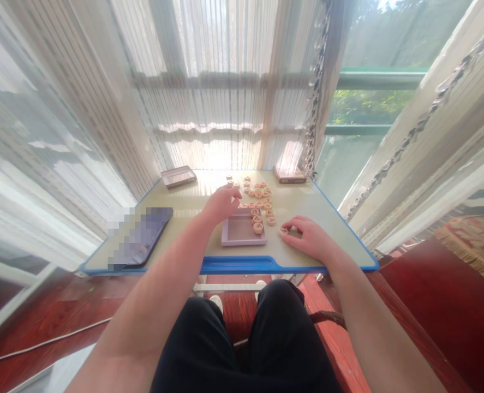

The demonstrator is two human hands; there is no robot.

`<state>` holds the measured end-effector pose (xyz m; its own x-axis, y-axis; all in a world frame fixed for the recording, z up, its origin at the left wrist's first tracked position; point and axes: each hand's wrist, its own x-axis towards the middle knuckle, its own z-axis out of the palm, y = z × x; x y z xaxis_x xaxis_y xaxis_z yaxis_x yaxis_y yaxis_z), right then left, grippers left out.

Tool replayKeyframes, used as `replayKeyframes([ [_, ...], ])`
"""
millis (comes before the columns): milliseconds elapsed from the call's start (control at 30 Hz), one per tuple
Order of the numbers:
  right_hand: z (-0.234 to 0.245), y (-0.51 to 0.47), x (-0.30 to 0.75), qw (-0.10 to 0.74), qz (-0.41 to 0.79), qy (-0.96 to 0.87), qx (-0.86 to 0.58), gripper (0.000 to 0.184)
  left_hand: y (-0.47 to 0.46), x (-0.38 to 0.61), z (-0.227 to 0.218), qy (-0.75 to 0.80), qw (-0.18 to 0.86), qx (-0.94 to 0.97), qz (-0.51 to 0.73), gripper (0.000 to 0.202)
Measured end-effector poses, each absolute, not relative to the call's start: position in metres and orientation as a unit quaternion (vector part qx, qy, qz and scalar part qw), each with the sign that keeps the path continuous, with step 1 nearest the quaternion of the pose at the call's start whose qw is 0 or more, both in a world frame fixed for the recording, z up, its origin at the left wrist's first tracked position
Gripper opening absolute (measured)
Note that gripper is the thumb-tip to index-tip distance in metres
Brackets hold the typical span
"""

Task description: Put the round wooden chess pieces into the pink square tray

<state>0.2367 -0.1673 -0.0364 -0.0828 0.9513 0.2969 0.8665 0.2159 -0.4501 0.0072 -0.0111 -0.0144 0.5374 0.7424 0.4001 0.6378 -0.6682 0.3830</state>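
My right hand (309, 238) rests low over the table, its thumb and forefinger closed around the sides of a round wooden Chinese chess piece (283, 231) lying on the surface. Farther forward, my left hand (222, 204) hovers beside the scattered chess pieces, fingers bent and a gap between thumb and forefinger; nothing shows in it. A shallow pinkish box tray (244, 242) sits between my hands. Three pieces (257, 226) stand in a row along its right side. Several more pieces (258, 194) spread behind the tray and down its right.
The pale folding table (184, 224) has a blue rim. A second shallow box part (179, 176) lies at the back left, a closed box or book (290, 174) at the back right. On the left is a dark tablet-like device (154, 234), partly pixelated. Sheer curtains (225, 82) hang behind.
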Motion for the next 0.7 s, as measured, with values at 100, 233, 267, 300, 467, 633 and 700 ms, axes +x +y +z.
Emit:
replayKeyframes([
  [100, -0.037, -0.166, 0.236, 0.267, 0.078, -0.722, -0.633, 0.023, 0.001, 0.004, -0.023, 0.443, 0.070, 0.856, 0.259, 0.030],
  [233, -0.039, -0.164, 0.236, 0.258, 0.067, -0.724, -0.636, 0.027, 0.014, 0.001, -0.032, 0.507, 0.108, 0.823, 0.230, 0.036],
  [267, -0.039, -0.163, 0.236, 0.257, 0.066, -0.724, -0.637, 0.029, 0.017, 0.000, -0.034, 0.514, 0.139, 0.817, 0.222, 0.035],
  [300, -0.040, -0.163, 0.237, 0.258, 0.067, -0.721, -0.639, 0.030, 0.019, -0.001, -0.036, 0.517, 0.172, 0.809, 0.222, 0.034],
  [467, -0.042, -0.162, 0.239, 0.261, 0.071, -0.713, -0.647, 0.029, 0.030, -0.007, -0.042, 0.539, 0.336, 0.705, 0.316, 0.045],
  [633, -0.040, -0.163, 0.239, 0.261, 0.065, -0.712, -0.649, 0.028, 0.043, -0.012, -0.048, 0.525, 0.406, 0.586, 0.465, 0.048],
  [700, -0.040, -0.164, 0.239, 0.259, 0.064, -0.712, -0.650, 0.029, 0.045, -0.014, -0.049, 0.534, 0.390, 0.561, 0.498, 0.045],
])
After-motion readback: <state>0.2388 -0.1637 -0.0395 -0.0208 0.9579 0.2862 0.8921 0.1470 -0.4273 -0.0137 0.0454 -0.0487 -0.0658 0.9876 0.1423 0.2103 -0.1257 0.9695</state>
